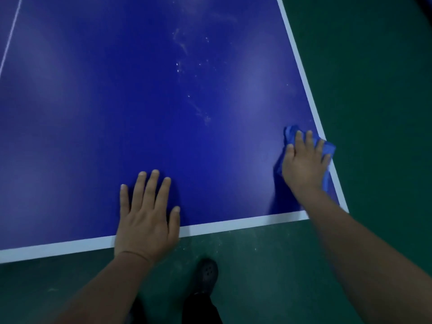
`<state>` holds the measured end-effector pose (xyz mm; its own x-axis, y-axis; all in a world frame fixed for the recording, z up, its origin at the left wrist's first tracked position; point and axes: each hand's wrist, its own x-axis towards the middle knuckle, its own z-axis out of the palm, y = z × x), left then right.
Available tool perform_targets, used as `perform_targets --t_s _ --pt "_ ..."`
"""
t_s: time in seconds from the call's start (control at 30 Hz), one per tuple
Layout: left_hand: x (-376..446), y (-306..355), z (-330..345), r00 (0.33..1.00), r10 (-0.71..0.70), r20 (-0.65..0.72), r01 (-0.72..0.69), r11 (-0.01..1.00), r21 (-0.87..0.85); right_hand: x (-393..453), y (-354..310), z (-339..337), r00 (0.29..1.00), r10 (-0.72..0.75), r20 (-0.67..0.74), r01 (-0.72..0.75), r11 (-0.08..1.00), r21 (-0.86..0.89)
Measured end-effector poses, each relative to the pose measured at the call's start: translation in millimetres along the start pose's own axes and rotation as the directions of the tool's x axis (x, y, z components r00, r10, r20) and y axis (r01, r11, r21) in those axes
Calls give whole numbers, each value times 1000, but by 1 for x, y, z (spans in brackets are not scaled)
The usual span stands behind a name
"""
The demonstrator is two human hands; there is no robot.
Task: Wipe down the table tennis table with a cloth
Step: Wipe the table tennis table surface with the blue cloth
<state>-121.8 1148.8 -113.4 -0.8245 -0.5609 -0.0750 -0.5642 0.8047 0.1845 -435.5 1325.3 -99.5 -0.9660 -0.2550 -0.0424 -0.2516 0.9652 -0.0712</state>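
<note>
The blue table tennis table [117, 113] with white edge lines fills most of the view. My right hand [304, 162] presses a crumpled blue cloth [327, 146] flat against the table's near right corner, fingers straight on top of it. My left hand [145, 213] rests flat on the table by the near edge, fingers spread, holding nothing. White smudges and specks [187, 73] run down the middle of the surface.
Green floor [374, 90] lies to the right of the table and in front of it. My dark shoe [208, 274] stands on the floor just below the near edge. A thin white centre line [11, 36] crosses the far left.
</note>
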Motion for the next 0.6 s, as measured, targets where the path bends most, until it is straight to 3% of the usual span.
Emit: perform_targets --t_s 0.03,0.1,0.17,0.2,0.23,0.27,0.3,0.37,0.4,0.47,0.6 --pt "0 0 1 1000 -4 6 4 1000 11 -12 -14 3 999 -47 -13 46 999 -28" --pt "0 2 2 1000 -11 4 11 1000 15 -53 -49 13 941 -338 -12 337 940 -56" --pt "1 3 2 1000 -15 -14 15 1000 20 -99 -67 24 680 -730 64 732 680 -29" --pt "1 3 3 1000 -15 -22 16 1000 26 -105 -65 24 558 -823 106 828 561 7" --pt "1 3 3 1000 -16 -27 16 999 30 -91 -55 22 487 -863 132 869 495 31" --pt "2 4 3 999 -18 -31 19 999 29 -64 -43 19 509 -854 104 858 513 8" --pt "3 5 3 999 -21 -38 22 999 26 -32 -31 16 607 -790 82 794 608 -17" --pt "3 6 2 999 -24 -38 25 999 29 36 -5 3 849 -524 71 528 846 -67" --pt "3 7 2 999 -25 -29 26 999 33 58 9 -3 913 -401 77 406 912 -62" --pt "3 7 -1 1000 -27 -16 27 999 36 55 31 -6 949 -307 76 309 951 -22" --pt "2 7 -3 999 -33 -5 33 999 20 -50 74 1 904 -419 86 422 906 -22"
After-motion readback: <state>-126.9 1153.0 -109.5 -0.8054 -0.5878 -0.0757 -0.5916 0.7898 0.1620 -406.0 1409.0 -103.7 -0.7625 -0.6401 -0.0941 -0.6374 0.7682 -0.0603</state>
